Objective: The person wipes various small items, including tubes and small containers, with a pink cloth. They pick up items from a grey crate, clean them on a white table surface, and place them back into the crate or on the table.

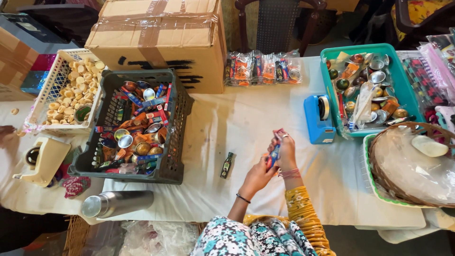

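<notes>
Plainly, hands: both met above the white tablecloth (pixel 246 123), fingers closed together on one small packet.
Left hand (pixel 257 176): thumb and fingers pinched the lower end of the small blue and red packet (pixel 273 155); a dark band sat on its wrist.
Right hand (pixel 284 150): fingers curled round the upper part of the same packet, a ring on one finger, thin bangles at the wrist, a yellow patterned sleeve (pixel 303 213) behind.
Packet: it stood nearly upright between the two sets of fingers, touching both, off the cloth.
Small dark bottle (pixel 227 165): lay on the cloth just to the left of the left fingers, untouched.
Dark plastic crate (pixel 177 137): farther left of the fingers, full of small tins and packets.
Blue tape dispenser (pixel 318 119): beyond the right fingers, beside a teal tray (pixel 407 87) of tins.
Steel flask (pixel 116 203): lay well left of the left wrist, at the table's near edge.
Cardboard box (pixel 159 40): far beyond the fingers, behind the crate.
</notes>
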